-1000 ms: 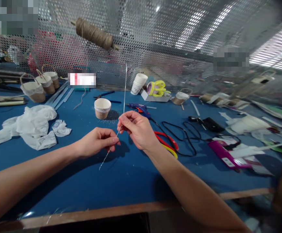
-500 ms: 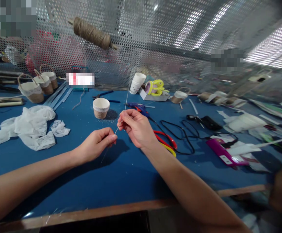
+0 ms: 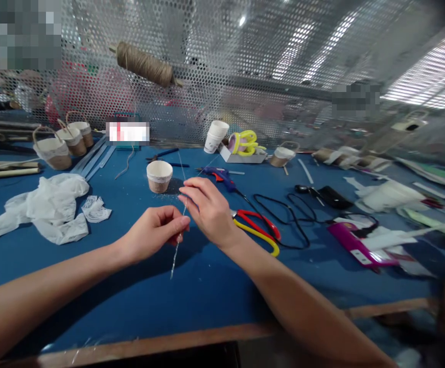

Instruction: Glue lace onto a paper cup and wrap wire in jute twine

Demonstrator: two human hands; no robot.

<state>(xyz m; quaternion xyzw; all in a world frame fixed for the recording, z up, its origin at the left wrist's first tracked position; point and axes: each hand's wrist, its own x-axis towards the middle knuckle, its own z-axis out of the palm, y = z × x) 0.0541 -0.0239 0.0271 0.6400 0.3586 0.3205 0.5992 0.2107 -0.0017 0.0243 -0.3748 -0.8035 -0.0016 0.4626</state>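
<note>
Over the table my left hand point(image 3: 155, 232) pinches a thin, pale twisted wire point(image 3: 175, 255) between thumb and fingers. Its lower end hangs below that hand. Just above, my right hand point(image 3: 209, 209) has its fingers closed on the same wire. Beyond the fingertips two thin strands spread apart, one up and left, one toward the right. A small cup point(image 3: 159, 177) wrapped in brown cloth with a white lace rim stands behind my hands. Scissors point(image 3: 258, 230) with red and yellow handles lie beside my right wrist, and a blue glue gun point(image 3: 222, 178) lies behind it.
White lace point(image 3: 49, 204) is heaped at the left. Several handled small baskets point(image 3: 55, 153) stand behind it. Pliers point(image 3: 164, 156), stacked paper cups point(image 3: 216, 137) and a white box point(image 3: 243, 155) sit near the mesh wall. A black cord point(image 3: 293, 217) and purple device point(image 3: 360, 245) lie right.
The wire has swung to lean left at its top, and its two strands now spread apart. My right hand has shifted slightly left and turned palm-down; my left hand stays nearly in place.
</note>
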